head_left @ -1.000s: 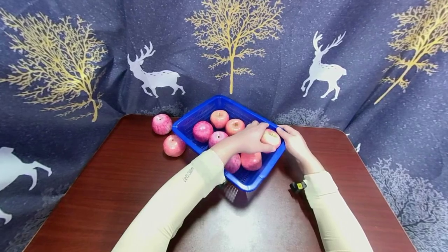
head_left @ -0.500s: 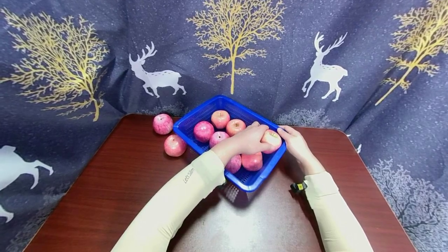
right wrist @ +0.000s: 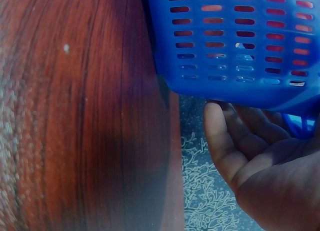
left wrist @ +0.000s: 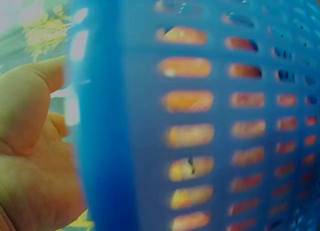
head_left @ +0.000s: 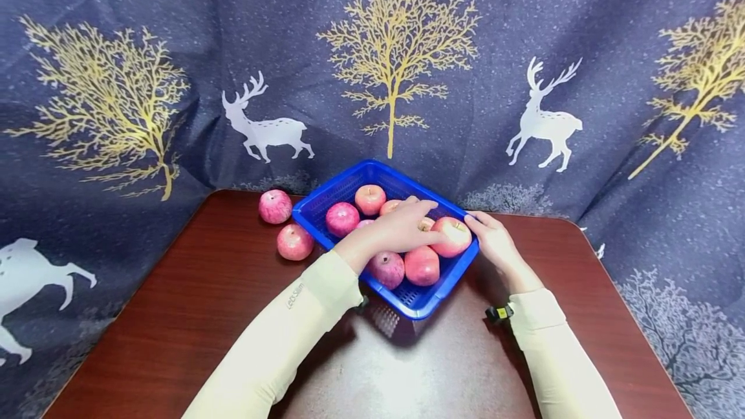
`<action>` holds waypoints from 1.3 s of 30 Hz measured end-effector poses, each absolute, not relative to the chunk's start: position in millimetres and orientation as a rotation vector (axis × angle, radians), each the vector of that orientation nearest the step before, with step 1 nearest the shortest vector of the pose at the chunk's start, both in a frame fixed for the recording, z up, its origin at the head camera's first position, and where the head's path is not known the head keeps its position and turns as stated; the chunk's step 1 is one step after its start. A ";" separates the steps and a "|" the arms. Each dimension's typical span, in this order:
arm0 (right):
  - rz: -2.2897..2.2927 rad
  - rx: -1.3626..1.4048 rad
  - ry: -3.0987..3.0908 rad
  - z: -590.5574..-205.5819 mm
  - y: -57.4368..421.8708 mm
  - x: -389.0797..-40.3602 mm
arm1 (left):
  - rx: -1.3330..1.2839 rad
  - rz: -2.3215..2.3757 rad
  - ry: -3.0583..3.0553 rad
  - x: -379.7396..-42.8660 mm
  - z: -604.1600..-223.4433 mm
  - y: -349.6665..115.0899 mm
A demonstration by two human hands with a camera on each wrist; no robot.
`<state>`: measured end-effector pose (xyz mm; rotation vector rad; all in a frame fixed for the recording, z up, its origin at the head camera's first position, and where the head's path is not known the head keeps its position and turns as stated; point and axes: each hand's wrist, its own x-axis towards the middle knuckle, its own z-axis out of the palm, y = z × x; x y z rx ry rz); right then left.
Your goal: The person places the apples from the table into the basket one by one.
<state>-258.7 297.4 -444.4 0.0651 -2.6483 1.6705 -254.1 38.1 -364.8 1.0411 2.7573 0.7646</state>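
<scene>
A blue plastic basket (head_left: 421,308) with slotted walls holds several red and pink apples. My left hand (head_left: 391,228) lies over the apples inside it, fingers loosely extended. Its thumb reaches toward a pale-topped apple (head_left: 454,238) at the basket's right end, and the hand hides part of the apples beneath. In the left wrist view, the left hand (left wrist: 35,141) shows past the rim, with apples behind the slots. On the right, my right hand (head_left: 495,242) grips the basket's rim at its right corner. The right wrist view shows that hand's fingers (right wrist: 242,133) at the basket edge.
Two more apples, a striped one (head_left: 275,206) and a redder one (head_left: 295,242), stand on the brown wooden table (head_left: 174,315) left of the basket. A dark blue cloth (head_left: 326,18) with trees and deer hangs right behind the table's back edge.
My left hand has let go of the pale-topped apple, which now sits at the basket's right end, and drawn back left with its fingers opened. The right hand stays at the rim.
</scene>
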 end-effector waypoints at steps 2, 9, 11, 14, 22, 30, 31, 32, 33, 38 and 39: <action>1.672 0.065 -2.640 -444.5 297.1 -258.2 | 1.049 0.829 2.763 -252.2 -361.4 29.5; 1.689 0.065 -2.630 -444.3 295.9 -257.6 | 1.018 0.973 2.842 -245.0 -348.4 -5.1; 1.691 0.066 -2.629 -444.0 295.8 -258.0 | 0.990 1.035 2.862 -244.2 -346.0 -16.0; 1.688 0.061 -2.631 -443.7 296.2 -258.2 | 0.952 1.160 2.875 -243.2 -343.3 -33.3; 1.701 0.039 -2.637 -445.6 297.8 -258.6 | 0.850 1.442 2.923 -238.1 -340.8 -76.2; 1.729 0.048 -2.631 -446.0 297.6 -259.4 | 0.858 1.720 2.988 -235.9 -344.1 -108.6; 1.722 0.051 -2.634 -446.1 297.6 -259.5 | 0.857 1.749 2.997 -235.9 -345.1 -112.1; 1.725 0.051 -2.633 -446.1 297.4 -259.5 | 0.849 1.773 3.009 -235.5 -346.1 -115.4; 1.721 0.055 -2.635 -446.2 297.4 -259.5 | 0.837 1.790 3.027 -235.2 -347.1 -118.5; 1.711 0.064 -2.645 -447.1 297.7 -260.0 | 0.762 1.818 3.117 -234.3 -352.4 -132.4; 1.710 0.062 -2.646 -447.2 297.7 -259.9 | 0.746 1.816 3.130 -233.8 -353.2 -135.0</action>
